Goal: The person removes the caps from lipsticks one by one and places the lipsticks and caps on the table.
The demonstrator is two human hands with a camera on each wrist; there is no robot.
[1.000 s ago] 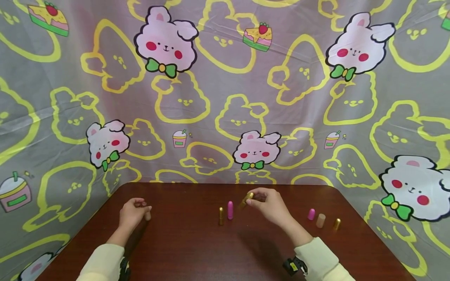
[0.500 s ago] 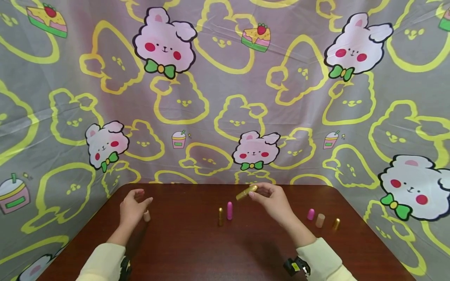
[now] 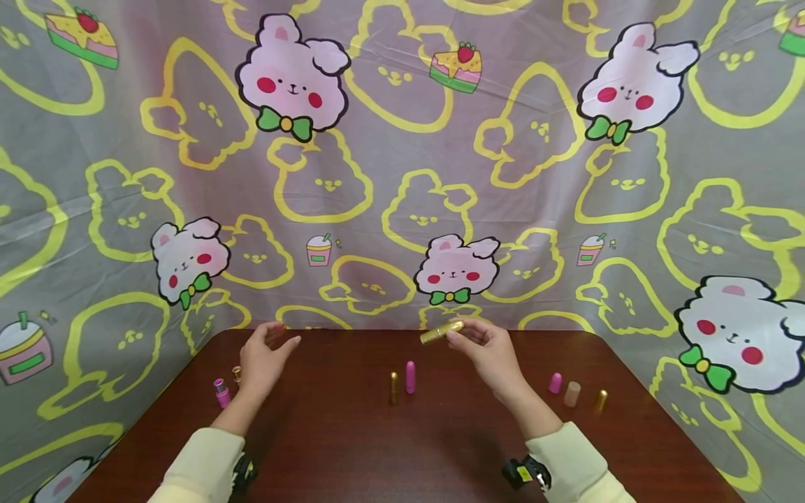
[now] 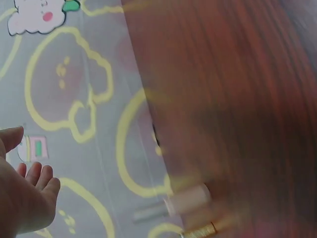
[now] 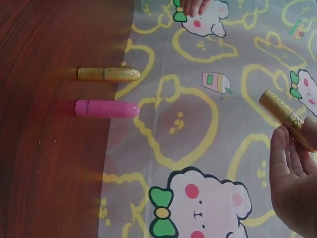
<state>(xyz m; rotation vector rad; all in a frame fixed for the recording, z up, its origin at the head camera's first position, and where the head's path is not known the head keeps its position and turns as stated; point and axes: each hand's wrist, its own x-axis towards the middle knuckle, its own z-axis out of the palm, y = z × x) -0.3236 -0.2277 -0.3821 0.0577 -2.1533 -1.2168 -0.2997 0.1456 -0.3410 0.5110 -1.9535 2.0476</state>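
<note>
My right hand point(image 3: 493, 356) holds a gold lipstick tube point(image 3: 434, 333) up in the air, tilted, pinched between thumb and fingers. In the right wrist view the same gold lipstick tube point(image 5: 277, 106) slants out of the fingertips. Raised over the table's left side, my left hand point(image 3: 264, 360) has its fingers spread and holds nothing. Beside its wrist stand an uncapped pink lipstick base point(image 3: 223, 394) and an uncapped gold lipstick base point(image 3: 237, 374). A blurred beige lipstick base point(image 4: 190, 199) shows in the left wrist view; in the head view the left hand hides it.
Upright mid-table are a gold lipstick point(image 3: 394, 388) and a pink lipstick point(image 3: 411, 378), side by side. On the right stand a pink cap point(image 3: 555, 383), a beige cap point(image 3: 571, 394) and a gold cap point(image 3: 602, 400). A patterned curtain point(image 3: 371, 209) hangs behind the brown table point(image 3: 352, 447).
My left hand has left the beige lipstick base and moved up and rightward, uncovering the pink and gold bases. The right hand has lifted the gold tube slightly and tipped it closer to level.
</note>
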